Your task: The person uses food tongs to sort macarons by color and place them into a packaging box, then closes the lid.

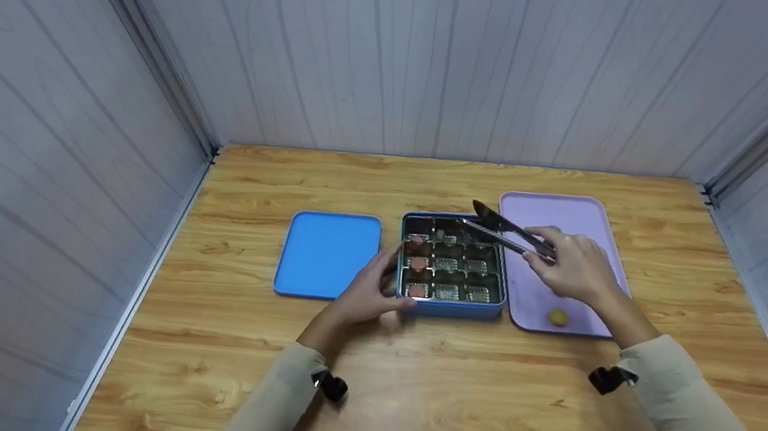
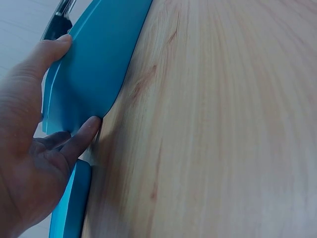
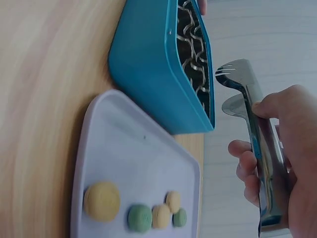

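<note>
My right hand (image 1: 575, 268) grips metal tongs (image 3: 270, 158), whose spread tips hang over the back right of a blue tin (image 1: 456, 309). Nothing shows between the tips in the right wrist view. Inside the tin is a dark divided insert, and pinkish-orange macarons (image 1: 418, 264) sit in its left column. My left hand (image 1: 368, 289) holds the tin's front left corner, thumb at the front rim and fingers along the side. A lilac tray (image 3: 131, 134) carries a yellow macaron (image 3: 102, 201), a green macaron (image 3: 140, 218) and several others, partly hidden by my right hand in the head view.
A flat blue square lid (image 1: 328, 255) lies left of the tin, close to my left hand. The wooden table (image 1: 451, 394) is bounded by pale panel walls (image 1: 407, 61) at the back and both sides. The lilac tray's left edge stands close beside the tin.
</note>
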`<state>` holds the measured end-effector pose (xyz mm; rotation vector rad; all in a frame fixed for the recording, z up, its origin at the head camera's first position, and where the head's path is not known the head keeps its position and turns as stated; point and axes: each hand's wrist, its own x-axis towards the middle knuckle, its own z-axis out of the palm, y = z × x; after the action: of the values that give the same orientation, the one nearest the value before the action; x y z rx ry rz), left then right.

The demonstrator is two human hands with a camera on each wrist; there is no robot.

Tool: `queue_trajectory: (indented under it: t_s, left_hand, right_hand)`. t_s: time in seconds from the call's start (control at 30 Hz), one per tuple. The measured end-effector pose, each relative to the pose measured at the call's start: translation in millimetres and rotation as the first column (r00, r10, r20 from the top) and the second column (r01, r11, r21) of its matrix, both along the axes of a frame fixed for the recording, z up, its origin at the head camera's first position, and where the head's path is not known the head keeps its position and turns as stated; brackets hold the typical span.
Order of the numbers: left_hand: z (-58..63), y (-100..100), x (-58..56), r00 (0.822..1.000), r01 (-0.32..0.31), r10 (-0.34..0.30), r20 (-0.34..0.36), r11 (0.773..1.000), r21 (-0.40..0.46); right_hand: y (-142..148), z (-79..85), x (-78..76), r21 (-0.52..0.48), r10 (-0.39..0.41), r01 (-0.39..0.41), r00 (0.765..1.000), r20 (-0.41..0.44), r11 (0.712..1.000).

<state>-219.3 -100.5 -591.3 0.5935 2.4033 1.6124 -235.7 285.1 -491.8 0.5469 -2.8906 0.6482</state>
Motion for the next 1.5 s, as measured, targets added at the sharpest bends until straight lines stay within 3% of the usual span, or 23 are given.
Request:
queue_trajectory:
  t_s: [0.43,0.7,0.83,1.03,1.2,1.5]
  left_hand:
    - [-4.5,-2,-1.4,1.0,-0.006,0.006,0.012,1.0,-0.007]
    - [-38.0,-8,-16.3,1.0,-0.022,0.022,-0.009,1.0,-0.012]
    - [-26.2,-7,-10.8,1.0,-0.006,0.006,-0.01,1.0,0.0]
    - [-3.6,-3,-1.9,1.0,-0.01,0.009,-0.015,0.998,-0.055]
    - [0.7,-2,-0.5,1.0,-0.013,0.014,0.018,0.998,-0.055]
    - [0.4,0,0.9,0.999,-0.019,0.02,0.03,0.999,-0.031]
  right_hand:
    - [40,12.5,25.9,0.056,-0.025,0.025,1.0,0.0,0.998]
    - [66,8.7,36.5,0.041,-0.031,0.033,0.998,-0.048,0.999]
    - [77,6.4,43.9,0.05,-0.032,0.034,0.999,-0.027,0.998]
    - [93,-0.2,51.4,0.076,-0.03,0.034,0.998,-0.052,0.997]
    - [104,-7.9,55.5,0.101,-0.038,0.043,0.998,-0.044,0.994]
    - [119,-11.3,65.6,0.16,-0.073,0.065,0.996,0.044,0.985]
